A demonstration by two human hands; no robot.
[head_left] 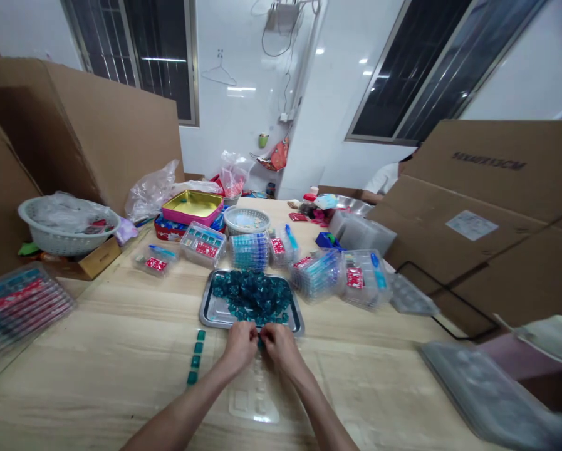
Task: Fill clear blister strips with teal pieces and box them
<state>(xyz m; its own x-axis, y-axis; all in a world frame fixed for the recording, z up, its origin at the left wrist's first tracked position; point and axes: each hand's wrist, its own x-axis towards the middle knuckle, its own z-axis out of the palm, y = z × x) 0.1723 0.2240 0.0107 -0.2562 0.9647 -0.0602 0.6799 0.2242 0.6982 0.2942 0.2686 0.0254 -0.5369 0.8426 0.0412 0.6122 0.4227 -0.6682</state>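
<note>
A metal tray (205, 318) holds a heap of small dark-teal translucent pieces (257, 294). At its near edge my left hand (241, 346) is closed in a pinch; whatever its fingertips hold is hidden. Close beside it, my right hand (281, 348) is also pinched, with a small teal piece (260, 342) at its fingertips. Under and in front of both hands lies a clear plastic tray with moulded compartments (243, 404). Left of my left forearm, several square teal pieces (195, 361) form a column on the table.
Behind the metal tray stand packed clear cases (250, 250), more cases (318, 275) and a pink tin (191, 207). Stacked cases (22, 307) are at far left, clear plastic trays (487, 388) at right. Cardboard boxes (492, 207) flank the table. A person's sleeve (384, 178) shows behind.
</note>
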